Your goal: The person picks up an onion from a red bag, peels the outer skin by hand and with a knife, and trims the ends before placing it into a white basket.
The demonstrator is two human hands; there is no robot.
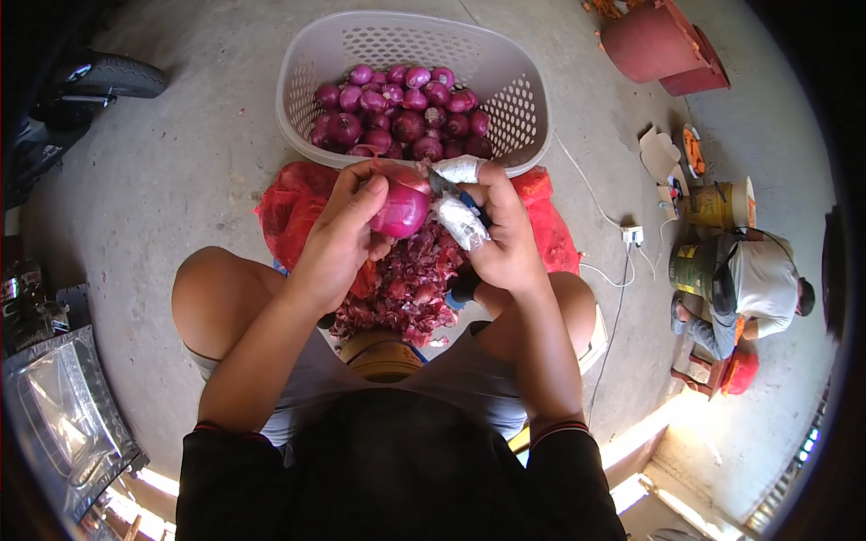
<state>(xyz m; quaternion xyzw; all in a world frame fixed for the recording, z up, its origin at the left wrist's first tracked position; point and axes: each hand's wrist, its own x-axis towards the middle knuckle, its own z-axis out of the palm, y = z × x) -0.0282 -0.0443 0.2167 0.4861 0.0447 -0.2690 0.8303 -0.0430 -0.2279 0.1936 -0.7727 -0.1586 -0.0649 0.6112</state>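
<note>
In the head view, my left hand (327, 236) is wrapped round a red onion (400, 213), thumb on its top side. A loose flap of papery skin (402, 173) stands up from the onion. My right hand (512, 236) is closed on a small knife (439, 184) with a dark blade and a bluish handle, mostly hidden by the fingers. Silvery-white wrapping (458, 222) covers the right thumb and forefinger. The blade is close beside the onion's upper right. Below both hands lies a heap of onion skins (410, 293).
A pale perforated basket (290, 77) full of peeled-looking red onions (406, 124) stands just ahead. Red mesh sacks (552, 227) lie under it. To the right are a power strip (632, 235) with cords, buckets (713, 206), red tubs (651, 43) and a bending person (758, 279). A tyre (117, 76) is at left.
</note>
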